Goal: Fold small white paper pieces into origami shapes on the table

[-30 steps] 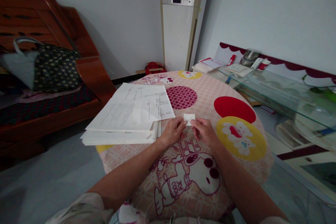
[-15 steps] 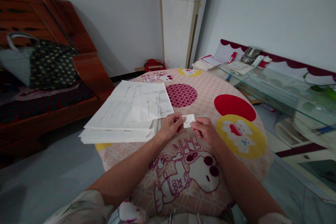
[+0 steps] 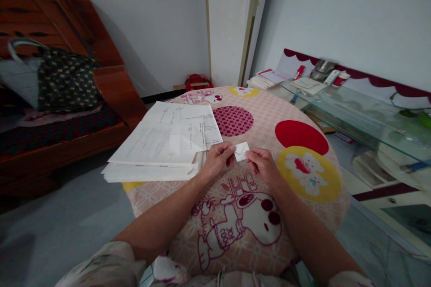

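A small folded piece of white paper (image 3: 241, 150) is pinched between both of my hands over the round table (image 3: 303, 107). My left hand (image 3: 218, 159) grips its left edge with closed fingers. My right hand (image 3: 261, 166) pinches its right edge. A thick stack of printed white sheets (image 3: 164, 143) lies just left of my left hand, with a loose folded sheet on top.
The table wears a pink cartoon-print cloth with coloured circles. A wooden bench (image 3: 60, 112) with a dark bag (image 3: 67, 80) stands at the left. A glass shelf (image 3: 363, 116) with papers and cans runs along the right. A tall white air conditioner (image 3: 229, 22) stands behind.
The small paper has tilted and turned slightly between my fingers. Both hands stay at the same spot on the table; the view shifted a little.
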A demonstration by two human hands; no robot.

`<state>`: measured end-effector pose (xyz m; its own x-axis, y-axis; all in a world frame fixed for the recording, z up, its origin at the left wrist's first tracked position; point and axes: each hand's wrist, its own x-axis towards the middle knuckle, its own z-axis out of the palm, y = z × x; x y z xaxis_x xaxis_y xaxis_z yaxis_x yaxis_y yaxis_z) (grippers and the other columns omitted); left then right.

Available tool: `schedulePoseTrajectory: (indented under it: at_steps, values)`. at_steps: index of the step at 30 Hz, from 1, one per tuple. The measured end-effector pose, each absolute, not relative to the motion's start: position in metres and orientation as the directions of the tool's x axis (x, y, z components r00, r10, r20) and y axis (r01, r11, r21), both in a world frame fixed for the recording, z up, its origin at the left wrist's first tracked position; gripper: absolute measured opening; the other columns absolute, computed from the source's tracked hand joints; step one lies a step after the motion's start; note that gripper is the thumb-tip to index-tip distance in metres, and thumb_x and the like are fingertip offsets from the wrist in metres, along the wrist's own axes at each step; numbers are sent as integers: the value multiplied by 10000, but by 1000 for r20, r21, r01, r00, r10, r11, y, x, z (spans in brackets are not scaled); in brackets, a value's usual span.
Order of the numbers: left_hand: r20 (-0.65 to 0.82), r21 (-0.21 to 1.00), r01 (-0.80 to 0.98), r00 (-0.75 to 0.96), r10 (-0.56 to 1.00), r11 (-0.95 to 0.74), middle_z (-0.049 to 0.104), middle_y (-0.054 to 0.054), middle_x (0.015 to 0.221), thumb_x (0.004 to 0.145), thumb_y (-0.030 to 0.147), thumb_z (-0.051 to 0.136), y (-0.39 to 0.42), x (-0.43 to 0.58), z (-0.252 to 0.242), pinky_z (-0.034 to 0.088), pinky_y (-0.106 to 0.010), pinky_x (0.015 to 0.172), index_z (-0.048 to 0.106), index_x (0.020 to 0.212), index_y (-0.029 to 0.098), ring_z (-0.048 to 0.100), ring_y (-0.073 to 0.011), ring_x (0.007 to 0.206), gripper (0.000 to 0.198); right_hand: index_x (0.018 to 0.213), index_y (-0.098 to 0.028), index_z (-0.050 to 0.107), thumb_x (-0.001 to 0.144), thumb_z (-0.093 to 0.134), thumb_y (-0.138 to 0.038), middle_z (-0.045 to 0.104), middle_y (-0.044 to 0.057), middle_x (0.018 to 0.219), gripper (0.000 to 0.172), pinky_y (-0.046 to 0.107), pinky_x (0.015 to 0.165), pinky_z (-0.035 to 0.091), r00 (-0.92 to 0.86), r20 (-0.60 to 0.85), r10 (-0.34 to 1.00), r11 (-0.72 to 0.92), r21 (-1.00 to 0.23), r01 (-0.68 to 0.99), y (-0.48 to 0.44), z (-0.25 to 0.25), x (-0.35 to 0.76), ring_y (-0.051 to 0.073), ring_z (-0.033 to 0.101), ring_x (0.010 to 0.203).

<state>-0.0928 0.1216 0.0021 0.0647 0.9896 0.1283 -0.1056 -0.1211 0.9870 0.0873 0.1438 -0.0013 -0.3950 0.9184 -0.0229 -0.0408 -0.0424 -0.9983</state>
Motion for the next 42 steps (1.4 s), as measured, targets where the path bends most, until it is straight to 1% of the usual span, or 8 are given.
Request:
schedulePoseTrajectory:
  at_steps: [3,8,17,21,26,29,33,42]
  values:
    - [123,969,-223,75,990,-103,613,-11,579,855,549,618,124,-92,0,452,-226,485,609,736,141,558,-108,476,425,625,-197,560,813,633,-484,470,-62,412,351,227,380,271,-335,6,942,-20,-997,-74,144,0,85,78,373,340]
    - [92,953,-292,21,996,-82,651,-8,709,778,444,729,128,-91,-6,507,-240,503,647,995,121,589,-106,514,397,631,-194,568,824,630,-474,486,-57,424,346,221,373,286,-213,63,975,55,-998,-44,147,-5,84,77,388,346]
    - [72,992,-102,15,997,-70,630,5,599,781,307,632,139,-88,-22,517,-241,510,637,848,125,604,-122,502,194,627,-183,577,783,641,-512,495,-56,419,369,205,350,298,-227,57,972,63,-998,20,157,-21,80,79,409,336]
    - [105,974,-187,-114,988,-125,638,16,615,753,254,634,132,-88,-15,513,-233,525,613,911,135,603,-115,515,199,644,-181,587,777,631,-524,525,-42,441,371,204,366,320,-248,78,966,94,-994,52,147,-17,78,90,450,360]
    - [73,963,-247,-150,986,-109,619,18,605,735,280,683,117,-85,-11,513,-243,527,616,894,136,590,-114,499,224,647,-198,574,806,578,-535,532,-31,453,373,231,391,338,-219,145,965,183,-969,164,128,-14,77,115,460,379]
    - [71,955,-273,-180,981,-119,645,2,685,710,286,728,110,-83,-11,534,-261,565,625,919,139,613,-117,536,275,602,-214,514,853,526,-491,498,-31,461,374,246,457,350,-165,326,931,362,-884,295,119,-14,74,124,462,435]
    - [97,944,-301,-147,984,-138,639,-5,756,678,287,764,106,-81,-11,562,-292,629,630,911,138,619,-118,603,308,550,-222,398,883,493,-427,413,-38,467,402,261,520,294,-145,571,808,563,-675,477,116,-18,69,111,353,485]
    - [135,887,-422,-150,979,-187,575,33,814,601,218,804,105,-85,-10,543,-256,646,573,944,165,565,-95,678,417,573,-211,414,956,461,-361,436,-27,511,413,273,548,263,-216,696,685,674,-492,551,118,-27,68,115,348,512]
